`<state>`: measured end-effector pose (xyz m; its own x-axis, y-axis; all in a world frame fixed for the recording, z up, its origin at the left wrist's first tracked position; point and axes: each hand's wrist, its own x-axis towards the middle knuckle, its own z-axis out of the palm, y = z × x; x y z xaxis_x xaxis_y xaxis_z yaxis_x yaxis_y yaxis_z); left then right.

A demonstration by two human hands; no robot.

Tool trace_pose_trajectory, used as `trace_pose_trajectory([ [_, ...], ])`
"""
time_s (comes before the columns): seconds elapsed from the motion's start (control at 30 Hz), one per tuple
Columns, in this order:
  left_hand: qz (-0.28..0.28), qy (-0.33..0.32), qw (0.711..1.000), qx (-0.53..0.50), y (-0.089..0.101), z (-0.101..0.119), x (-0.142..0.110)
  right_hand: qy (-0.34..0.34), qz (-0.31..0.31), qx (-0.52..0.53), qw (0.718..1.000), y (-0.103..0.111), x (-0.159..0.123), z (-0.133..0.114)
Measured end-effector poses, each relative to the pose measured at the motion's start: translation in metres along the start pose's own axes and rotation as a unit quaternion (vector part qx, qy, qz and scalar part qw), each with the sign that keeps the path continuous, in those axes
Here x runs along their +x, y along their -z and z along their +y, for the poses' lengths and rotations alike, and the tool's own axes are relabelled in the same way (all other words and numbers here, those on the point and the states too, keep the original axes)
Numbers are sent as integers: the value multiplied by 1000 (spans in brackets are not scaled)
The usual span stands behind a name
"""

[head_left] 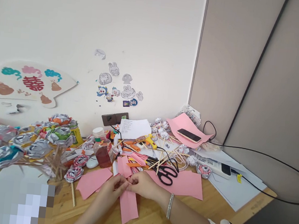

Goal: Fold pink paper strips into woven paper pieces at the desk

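Note:
A long strip of pink paper (129, 209) is pinched at its middle between both hands, one end towards me and the other towards the pile. My left hand (115, 186) closes its thumb and fingers on it from the left. Opposite, almost touching at the fingertips, my right hand (142, 184) grips the strip too. The exact fold under the fingertips is hidden. Flat pink sheets lie on both sides, one to the left (94, 181) and one to the right (188, 184). Black-handled scissors (166, 175) rest on the right sheet.
Paper flowers (39, 146) crowd the left. A bottle of reddish liquid (102, 151) stands behind my hands. Further back are a yellow glue gun (150, 141), wooden sticks and a phone (189, 135) on pink paper. A black cable (262, 156) runs along the right.

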<state>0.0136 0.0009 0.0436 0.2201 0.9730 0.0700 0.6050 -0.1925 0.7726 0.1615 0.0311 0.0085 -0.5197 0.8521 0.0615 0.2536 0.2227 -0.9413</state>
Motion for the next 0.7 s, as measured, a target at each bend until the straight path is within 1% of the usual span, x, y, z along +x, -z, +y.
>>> trace_pose_trajectory([
  [0.2, 9, 22, 999, -44, 1, -6, 1, -4, -44, 0, 999, 11, -2, -3],
  [0.37, -2, 26, 997, -74, 1, -6, 0, -17, -42, 15, 999, 13, 1, 0],
  [0.5, 16, 12, 998, -57, 1, -3, -1, -32, -34, 35, 998, 11, 2, 1],
  [0.7, 22, 12, 998, -53, 0, -1, -2, -21, -22, 58, 998, 10, 2, 1],
])
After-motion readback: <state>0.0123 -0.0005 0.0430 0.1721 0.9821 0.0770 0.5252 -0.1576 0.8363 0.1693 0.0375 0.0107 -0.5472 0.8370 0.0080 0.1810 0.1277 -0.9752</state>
